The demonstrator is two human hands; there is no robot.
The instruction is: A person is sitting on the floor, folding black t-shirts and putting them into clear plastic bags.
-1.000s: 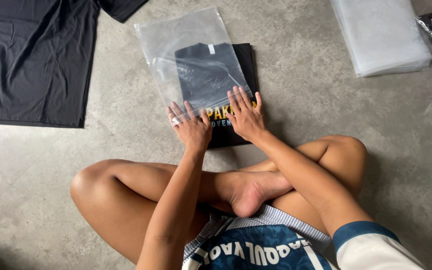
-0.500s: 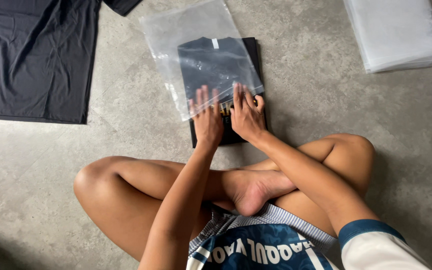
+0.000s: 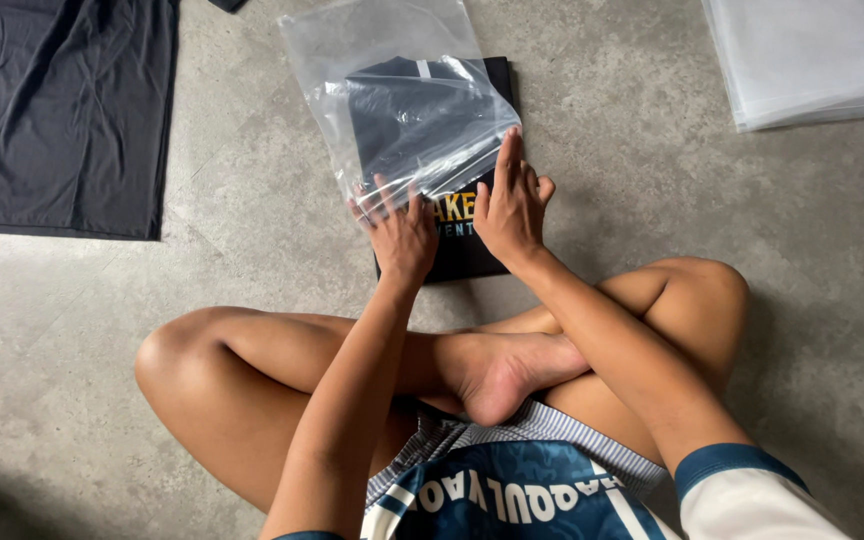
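Your left hand (image 3: pixel 402 235) and right hand (image 3: pixel 510 210) lie side by side, fingers spread flat on the folded black shirt (image 3: pixel 462 235), at the mouth of the clear plastic bag (image 3: pixel 392 70) covering its far half. Beyond your right hand lies a stack of bags (image 3: pixel 802 60).

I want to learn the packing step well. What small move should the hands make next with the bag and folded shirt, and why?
Probably draw the clear plastic bag a little further toward the body. Its mouth covers only the upper part of the folded black shirt; the printed lower part lies bare. The left hand is at the bag's open edge, and the right hand presses flat on the shirt.
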